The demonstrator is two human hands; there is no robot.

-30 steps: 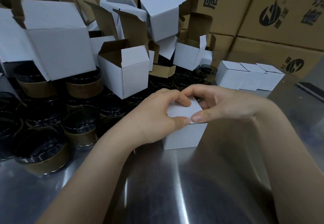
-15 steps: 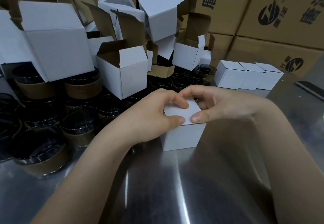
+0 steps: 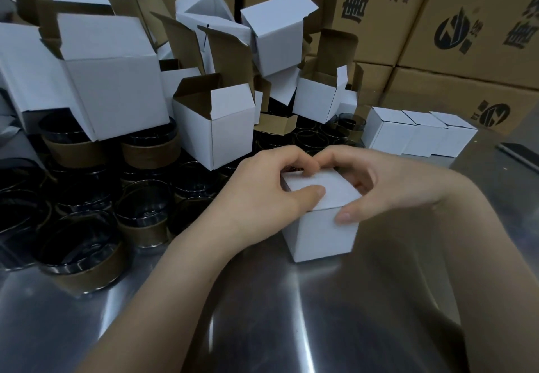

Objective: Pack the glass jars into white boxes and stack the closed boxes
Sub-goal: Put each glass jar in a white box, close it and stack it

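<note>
1. The white box (image 3: 318,235) stands upright on the steel desk (image 3: 291,314), just right of the centre of the view. Its lid flap is folded down over the top.

2. The left hand (image 3: 262,194) reaches the box from 9 o'clock. Its grip is closed on the box: the thumb lies flat across the lid and the fingers curl over the lid's far edge.

3. The right hand (image 3: 376,188) reaches the box from 3 o'clock. Its grip is also closed on the box: the thumb presses the front wall just below the lid edge and the fingers curl over the far edge. The fingertips of the two hands meet at 12 o'clock of the lid.

4. The glass jars (image 3: 84,259), dark with brown bands, stand crowded on the desk from 8 to 11 o'clock of the box.

5. The open boxes (image 3: 221,127), flaps raised, are piled on and behind the jars at 10 to 12 o'clock, several tilted.

6. Three closed boxes (image 3: 420,136) stand touching in a row at 1 o'clock of the held box, well apart from it.

7. Brown cartons (image 3: 437,22) with dark printing form the back wall at 12 to 2 o'clock.
</note>
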